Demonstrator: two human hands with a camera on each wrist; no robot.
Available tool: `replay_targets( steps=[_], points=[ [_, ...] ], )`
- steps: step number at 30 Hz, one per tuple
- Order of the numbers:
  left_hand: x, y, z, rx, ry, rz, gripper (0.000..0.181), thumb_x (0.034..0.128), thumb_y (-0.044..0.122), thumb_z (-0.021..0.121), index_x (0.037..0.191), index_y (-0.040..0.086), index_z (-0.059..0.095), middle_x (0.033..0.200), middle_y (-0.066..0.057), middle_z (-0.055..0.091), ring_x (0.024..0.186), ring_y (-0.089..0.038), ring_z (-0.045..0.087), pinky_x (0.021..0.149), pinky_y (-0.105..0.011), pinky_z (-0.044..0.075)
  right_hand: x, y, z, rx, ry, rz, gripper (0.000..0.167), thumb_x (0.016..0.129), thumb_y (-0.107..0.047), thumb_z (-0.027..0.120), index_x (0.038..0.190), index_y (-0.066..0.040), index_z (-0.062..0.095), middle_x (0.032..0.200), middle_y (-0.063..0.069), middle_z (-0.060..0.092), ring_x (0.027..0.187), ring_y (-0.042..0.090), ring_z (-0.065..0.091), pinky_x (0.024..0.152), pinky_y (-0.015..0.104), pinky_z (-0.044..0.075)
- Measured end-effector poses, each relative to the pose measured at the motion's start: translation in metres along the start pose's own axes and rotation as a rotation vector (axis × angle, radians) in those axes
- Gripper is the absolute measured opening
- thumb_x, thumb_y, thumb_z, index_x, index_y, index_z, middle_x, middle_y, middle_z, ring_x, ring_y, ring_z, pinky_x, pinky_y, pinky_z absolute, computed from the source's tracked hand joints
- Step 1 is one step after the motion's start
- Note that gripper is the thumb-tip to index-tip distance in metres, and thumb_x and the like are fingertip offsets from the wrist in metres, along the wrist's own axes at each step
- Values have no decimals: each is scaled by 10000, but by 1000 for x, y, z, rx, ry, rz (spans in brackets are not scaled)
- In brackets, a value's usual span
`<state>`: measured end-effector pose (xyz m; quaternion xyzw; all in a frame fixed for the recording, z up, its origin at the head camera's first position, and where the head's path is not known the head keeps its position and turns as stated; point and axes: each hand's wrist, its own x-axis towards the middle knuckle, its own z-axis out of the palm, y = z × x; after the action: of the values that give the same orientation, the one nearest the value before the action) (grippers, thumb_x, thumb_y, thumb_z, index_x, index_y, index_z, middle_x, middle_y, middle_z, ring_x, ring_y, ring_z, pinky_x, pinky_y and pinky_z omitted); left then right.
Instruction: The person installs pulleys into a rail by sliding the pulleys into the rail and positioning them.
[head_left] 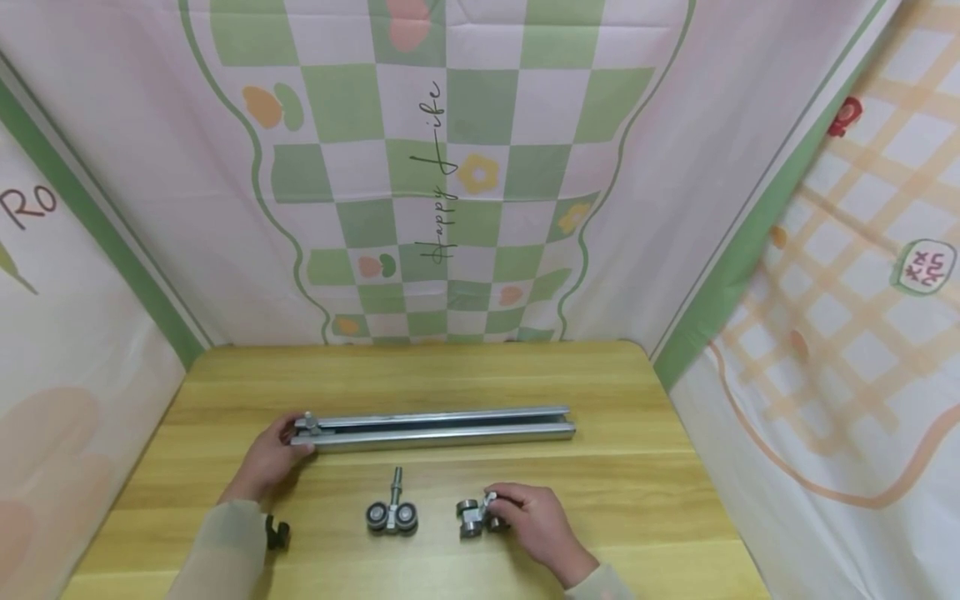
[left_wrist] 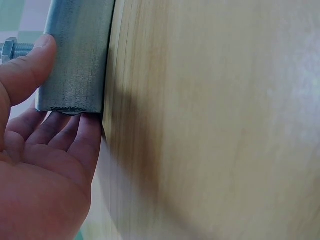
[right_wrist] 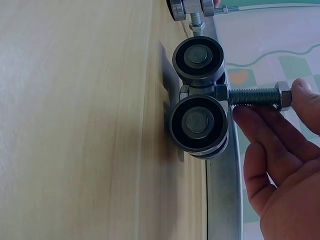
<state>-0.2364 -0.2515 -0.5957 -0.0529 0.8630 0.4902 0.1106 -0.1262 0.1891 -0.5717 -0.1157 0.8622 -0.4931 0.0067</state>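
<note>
A metal channel rail (head_left: 442, 437) lies across the table, its slot facing up, with a bolt (head_left: 309, 422) standing from its left end. My left hand (head_left: 272, 457) grips that end; in the left wrist view the thumb of the hand (left_wrist: 47, 145) presses the side of the rail (left_wrist: 77, 65) and the fingers curl at its end face. To the front right, my right hand (head_left: 536, 525) pinches the bolt of a roller carriage (head_left: 472, 518); in the right wrist view the hand (right_wrist: 285, 150) has thumb and fingers at the threaded bolt (right_wrist: 257, 96) beside the wheels (right_wrist: 197, 122).
Another roller carriage (head_left: 392, 515) stands between the hands, its bolt pointing toward the rail. The wooden table (head_left: 420, 375) meets patterned cloth walls at its back and sides. Near my left wrist is a small black object (head_left: 277, 533).
</note>
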Motion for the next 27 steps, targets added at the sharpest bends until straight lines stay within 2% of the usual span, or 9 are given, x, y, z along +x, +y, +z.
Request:
replay_targets(
  steps=[11,19,27],
  points=[
    [-1,0,0,-7,-6,3,697,894,191,724,1492,62,391,1529,-275,339,1390,-503,272,1103,-681,185,-2,4,-7,-13,53,14,185,910,-235,722,1027,-104,779,907,-90,734,823,69,663,744,289,561],
    [1,1,0,0,-4,5,715,902,206,715,1510,65,365,1536,-280,320,1395,-502,260,1104,-680,186,-1,10,-15,-27,138,72,201,900,-276,731,1046,-148,781,972,-95,739,901,86,677,822,335,552],
    [0,2,2,10,-5,-8,700,917,195,693,1514,67,353,1547,-283,297,1404,-501,241,1111,-675,171,0,16,-27,-25,192,155,209,901,-269,732,1067,-150,776,967,-110,733,905,95,673,846,384,536]
  ],
)
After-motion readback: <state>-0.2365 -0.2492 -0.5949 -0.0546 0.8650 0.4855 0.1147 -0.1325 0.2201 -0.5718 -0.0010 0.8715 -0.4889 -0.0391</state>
